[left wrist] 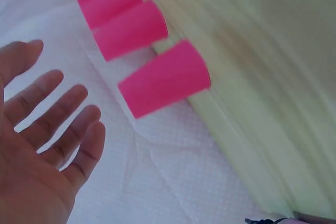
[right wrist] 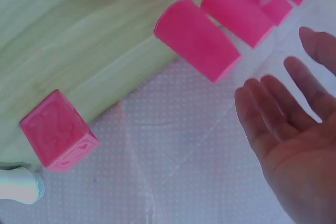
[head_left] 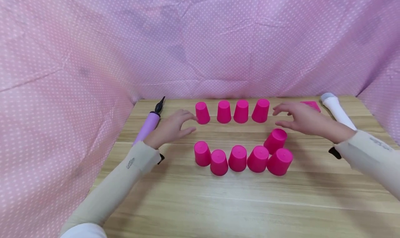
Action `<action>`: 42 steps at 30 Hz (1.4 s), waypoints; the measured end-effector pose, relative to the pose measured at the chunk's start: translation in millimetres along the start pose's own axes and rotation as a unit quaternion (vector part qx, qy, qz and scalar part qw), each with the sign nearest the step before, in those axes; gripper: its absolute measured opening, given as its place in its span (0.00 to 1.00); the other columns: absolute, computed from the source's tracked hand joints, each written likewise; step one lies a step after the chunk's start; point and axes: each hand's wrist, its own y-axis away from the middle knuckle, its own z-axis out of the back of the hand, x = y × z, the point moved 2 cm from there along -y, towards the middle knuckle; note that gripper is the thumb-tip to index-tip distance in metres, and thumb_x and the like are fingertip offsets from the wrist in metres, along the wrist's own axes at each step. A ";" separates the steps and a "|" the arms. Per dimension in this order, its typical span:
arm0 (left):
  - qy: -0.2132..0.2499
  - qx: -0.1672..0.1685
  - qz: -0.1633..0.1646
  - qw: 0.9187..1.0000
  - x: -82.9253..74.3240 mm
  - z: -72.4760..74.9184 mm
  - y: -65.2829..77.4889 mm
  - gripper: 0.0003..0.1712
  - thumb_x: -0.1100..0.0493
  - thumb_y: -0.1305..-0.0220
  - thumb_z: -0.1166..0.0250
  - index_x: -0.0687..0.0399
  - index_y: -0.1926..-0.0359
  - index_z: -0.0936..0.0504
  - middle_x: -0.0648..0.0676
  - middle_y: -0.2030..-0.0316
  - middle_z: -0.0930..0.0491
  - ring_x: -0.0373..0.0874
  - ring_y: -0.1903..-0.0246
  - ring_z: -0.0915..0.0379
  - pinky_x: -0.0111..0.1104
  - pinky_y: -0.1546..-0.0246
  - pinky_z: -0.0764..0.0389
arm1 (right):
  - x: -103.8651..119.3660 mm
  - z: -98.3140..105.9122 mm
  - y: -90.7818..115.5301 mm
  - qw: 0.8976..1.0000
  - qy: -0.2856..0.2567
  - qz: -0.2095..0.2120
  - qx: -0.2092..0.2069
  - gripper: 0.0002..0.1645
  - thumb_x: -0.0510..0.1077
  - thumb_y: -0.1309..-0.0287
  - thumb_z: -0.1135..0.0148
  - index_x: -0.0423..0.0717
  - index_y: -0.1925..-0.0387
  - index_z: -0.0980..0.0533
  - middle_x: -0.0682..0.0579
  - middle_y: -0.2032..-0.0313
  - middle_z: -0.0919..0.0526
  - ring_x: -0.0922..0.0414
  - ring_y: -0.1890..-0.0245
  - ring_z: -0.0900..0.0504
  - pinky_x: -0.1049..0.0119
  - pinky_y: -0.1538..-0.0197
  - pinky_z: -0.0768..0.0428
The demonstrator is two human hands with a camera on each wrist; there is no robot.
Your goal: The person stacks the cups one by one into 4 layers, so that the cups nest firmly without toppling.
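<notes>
The left hand (head_left: 172, 127) and right hand (head_left: 302, 119) are both released, beside four inverted pink cups (head_left: 241, 112) near the far edge of the tabletop (head_left: 218, 203); six other cups (head_left: 238, 158) stand closer to the front edge.

Left grip (head_left: 171, 127), right grip (head_left: 302, 119) — well apart, both relaxed

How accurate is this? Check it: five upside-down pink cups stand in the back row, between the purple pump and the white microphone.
Wrong count: the head view shows four pink cups in the back row, upside down, between the purple pump and the white microphone.
</notes>
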 end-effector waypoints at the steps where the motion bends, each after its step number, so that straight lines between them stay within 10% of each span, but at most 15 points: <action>1: 0.004 0.006 -0.011 1.000 -5.4 -0.2 5.2 0.18 0.54 0.40 0.34 0.57 0.50 0.21 0.53 0.53 0.22 0.48 0.49 0.32 0.41 0.44 0.33 | 2.9 -0.5 5.6 1.000 -0.001 0.002 0.004 0.20 0.42 0.53 0.27 0.43 0.57 0.21 0.45 0.53 0.21 0.46 0.54 0.22 0.50 0.56 0.22; 11: 0.040 0.076 -0.030 0.996 -24.8 -21.8 26.2 0.18 0.49 0.41 0.33 0.50 0.52 0.19 0.46 0.55 0.23 0.42 0.51 0.31 0.33 0.48 0.30 | 15.8 -14.1 27.5 0.999 -0.019 0.033 0.037 0.21 0.39 0.59 0.24 0.46 0.59 0.20 0.55 0.60 0.20 0.55 0.59 0.20 0.56 0.58 0.21; 22: 0.059 0.058 -0.068 0.994 -26.5 -26.6 28.3 0.14 0.53 0.42 0.31 0.48 0.55 0.18 0.43 0.58 0.23 0.38 0.55 0.31 0.30 0.51 0.28 | 14.4 -22.4 35.4 0.998 -0.050 0.048 -0.001 0.23 0.36 0.63 0.22 0.46 0.60 0.21 0.59 0.63 0.20 0.59 0.63 0.20 0.58 0.63 0.19; 42: 0.081 0.075 -0.043 0.993 -32.7 -24.9 30.2 0.19 0.51 0.49 0.27 0.51 0.56 0.19 0.43 0.60 0.26 0.43 0.58 0.28 0.34 0.56 0.24 | 10.9 -27.5 42.7 0.996 -0.047 0.071 -0.032 0.27 0.34 0.67 0.21 0.46 0.58 0.19 0.53 0.58 0.18 0.57 0.61 0.19 0.63 0.67 0.19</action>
